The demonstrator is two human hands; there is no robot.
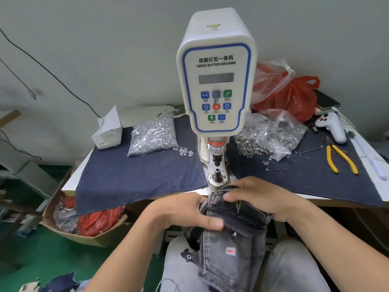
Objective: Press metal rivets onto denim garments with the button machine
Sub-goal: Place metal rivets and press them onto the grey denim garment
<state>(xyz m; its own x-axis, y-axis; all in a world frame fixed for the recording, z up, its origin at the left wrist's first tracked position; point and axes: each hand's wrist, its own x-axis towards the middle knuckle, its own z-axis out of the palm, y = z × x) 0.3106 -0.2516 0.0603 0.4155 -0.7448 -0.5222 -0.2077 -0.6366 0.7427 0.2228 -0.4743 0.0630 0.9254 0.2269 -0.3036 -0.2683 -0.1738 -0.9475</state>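
— Where's the denim garment [233, 226]?

— Over the lap, just in front of the button machine [215, 81] — left hand [185, 211] and right hand [263, 199] both clamp its top edge, near the die.

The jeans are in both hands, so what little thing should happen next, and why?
Probably slide the jeans forward so the spot to be riveted sits over the lower die of the button machine. Both the left hand and right hand hold the denim just short of the die, which stands bare.
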